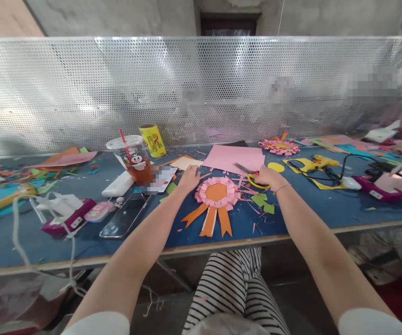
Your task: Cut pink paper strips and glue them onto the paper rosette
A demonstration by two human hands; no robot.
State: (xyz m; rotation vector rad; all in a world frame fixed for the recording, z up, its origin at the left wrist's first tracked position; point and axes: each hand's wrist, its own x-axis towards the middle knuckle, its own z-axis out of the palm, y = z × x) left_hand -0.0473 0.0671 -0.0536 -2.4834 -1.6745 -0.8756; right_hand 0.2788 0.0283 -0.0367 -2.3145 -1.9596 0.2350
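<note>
My right hand (pixel 269 177) grips a pair of scissors (pixel 243 167) by the yellow handles, their blades pointing left over a pink sheet of paper (pixel 233 157). Beside the left edge of that sheet, my left hand (pixel 190 177) rests with its fingers stretched forward, close to a cream piece of paper (pixel 186 163). Between my forearms lies a paper rosette (pixel 217 191) with a pleated pink rim, an orange centre and three orange tails. Green paper pieces (pixel 263 203) and thin pink scraps are scattered to its right.
On the left are a drink cup (pixel 136 160), a yellow roll (pixel 153 140), a phone (pixel 126 216) and a purple power strip (pixel 69 218) with cables. A yellow glue gun (pixel 324 162) and another purple strip (pixel 378 188) lie right. A perforated metal screen (pixel 173 70) stands behind.
</note>
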